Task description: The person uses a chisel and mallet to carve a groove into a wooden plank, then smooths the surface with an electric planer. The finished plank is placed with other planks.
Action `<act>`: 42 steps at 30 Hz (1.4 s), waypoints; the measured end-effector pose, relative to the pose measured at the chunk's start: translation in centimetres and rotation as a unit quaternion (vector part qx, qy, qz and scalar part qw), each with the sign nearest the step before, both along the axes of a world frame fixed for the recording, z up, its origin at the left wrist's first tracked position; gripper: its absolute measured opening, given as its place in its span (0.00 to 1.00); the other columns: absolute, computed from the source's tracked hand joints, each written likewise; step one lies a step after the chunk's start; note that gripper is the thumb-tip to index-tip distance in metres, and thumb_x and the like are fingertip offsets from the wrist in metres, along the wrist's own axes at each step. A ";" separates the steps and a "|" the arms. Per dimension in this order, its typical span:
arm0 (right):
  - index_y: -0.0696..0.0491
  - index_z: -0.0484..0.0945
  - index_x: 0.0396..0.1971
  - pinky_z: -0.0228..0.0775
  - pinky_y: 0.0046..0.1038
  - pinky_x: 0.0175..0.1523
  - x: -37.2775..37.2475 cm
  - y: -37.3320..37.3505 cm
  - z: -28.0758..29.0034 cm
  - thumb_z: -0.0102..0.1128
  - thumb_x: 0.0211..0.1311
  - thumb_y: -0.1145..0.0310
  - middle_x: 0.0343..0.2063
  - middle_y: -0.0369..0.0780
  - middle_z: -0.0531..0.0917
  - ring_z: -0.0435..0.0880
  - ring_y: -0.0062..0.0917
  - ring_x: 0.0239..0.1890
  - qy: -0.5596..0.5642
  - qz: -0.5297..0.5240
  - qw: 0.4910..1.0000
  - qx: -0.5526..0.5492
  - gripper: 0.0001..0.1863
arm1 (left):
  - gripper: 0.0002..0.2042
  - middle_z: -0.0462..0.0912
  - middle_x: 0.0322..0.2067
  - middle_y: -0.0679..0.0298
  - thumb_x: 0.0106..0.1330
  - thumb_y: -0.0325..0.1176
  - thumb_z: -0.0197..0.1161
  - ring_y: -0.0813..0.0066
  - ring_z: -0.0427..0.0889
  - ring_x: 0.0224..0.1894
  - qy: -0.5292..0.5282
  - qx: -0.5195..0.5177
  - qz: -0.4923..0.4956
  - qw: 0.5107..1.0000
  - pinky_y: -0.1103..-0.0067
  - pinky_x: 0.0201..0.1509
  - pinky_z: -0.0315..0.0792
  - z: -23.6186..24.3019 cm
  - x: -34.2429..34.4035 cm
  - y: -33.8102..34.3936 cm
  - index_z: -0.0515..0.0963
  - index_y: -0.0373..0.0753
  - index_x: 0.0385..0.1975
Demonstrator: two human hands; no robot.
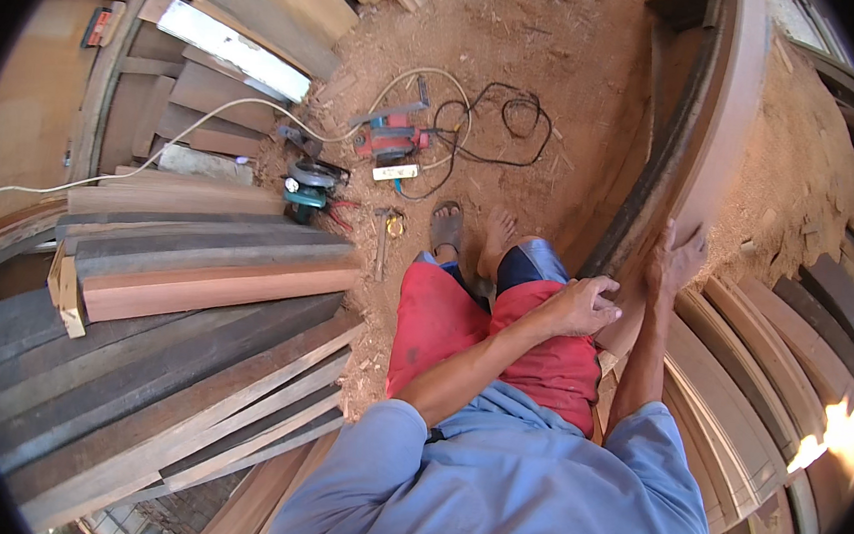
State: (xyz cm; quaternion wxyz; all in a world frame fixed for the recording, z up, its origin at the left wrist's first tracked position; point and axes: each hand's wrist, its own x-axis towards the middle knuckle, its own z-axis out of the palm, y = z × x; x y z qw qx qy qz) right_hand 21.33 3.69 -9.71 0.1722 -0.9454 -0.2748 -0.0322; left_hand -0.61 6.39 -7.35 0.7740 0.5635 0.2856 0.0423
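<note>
Touching the long wooden board (715, 139) that is stretching toward one o'clock, our right hand (677, 257) is lying loosely open and spread. Our left hand (584, 308) is hovering half-curled near the board's edge, holding nothing we can see. A red power tool (393, 144) is lying toward eleven o'clock on the sawdust-covered floor (565, 37).

Blue shirt (549, 498), red shorts (442, 333) (blue-hemmed)

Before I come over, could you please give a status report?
Right hand on long board. Left hand near right knee. Red power tool on floor ahead, away from both hands.
</note>
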 end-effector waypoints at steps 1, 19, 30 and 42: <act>0.60 0.58 0.74 0.56 0.49 0.73 0.2 -0.5 -0.2 0.59 0.67 0.39 0.67 0.63 0.62 0.63 0.56 0.69 -0.001 -0.001 1.000 -0.014 0.48 | 0.29 0.87 0.45 0.45 0.70 0.37 0.66 0.63 0.88 0.47 -0.018 -0.076 -0.012 0.997 0.70 0.49 0.81 0.1 -0.5 1.2 0.67 0.26 0.65; 0.60 0.56 0.73 0.51 0.49 0.75 -0.7 0.6 1.9 0.61 0.66 0.41 0.68 0.59 0.59 0.59 0.53 0.70 0.054 -0.020 0.998 -0.021 0.48 | 0.21 0.85 0.40 0.56 0.75 0.35 0.61 0.75 0.84 0.36 0.254 -0.242 0.112 0.930 0.81 0.39 0.78 -10.5 -14.8 8.5 0.71 0.29 0.61; 0.60 0.57 0.73 0.50 0.49 0.76 -0.7 0.9 2.3 0.60 0.67 0.43 0.67 0.58 0.62 0.59 0.53 0.71 0.073 -0.026 0.997 -0.030 0.46 | 0.16 0.83 0.40 0.61 0.75 0.34 0.60 0.75 0.82 0.39 0.269 -0.317 0.151 0.897 0.79 0.40 0.77 -12.7 -16.8 8.2 0.73 0.34 0.58; 0.61 0.56 0.73 0.50 0.47 0.76 -0.6 0.7 2.4 0.63 0.65 0.47 0.69 0.55 0.64 0.60 0.51 0.72 0.082 -0.036 0.996 -0.009 0.46 | 0.20 0.84 0.44 0.55 0.75 0.36 0.60 0.70 0.85 0.43 0.286 -0.219 0.220 0.907 0.78 0.39 0.80 -12.5 -19.3 13.1 0.72 0.28 0.59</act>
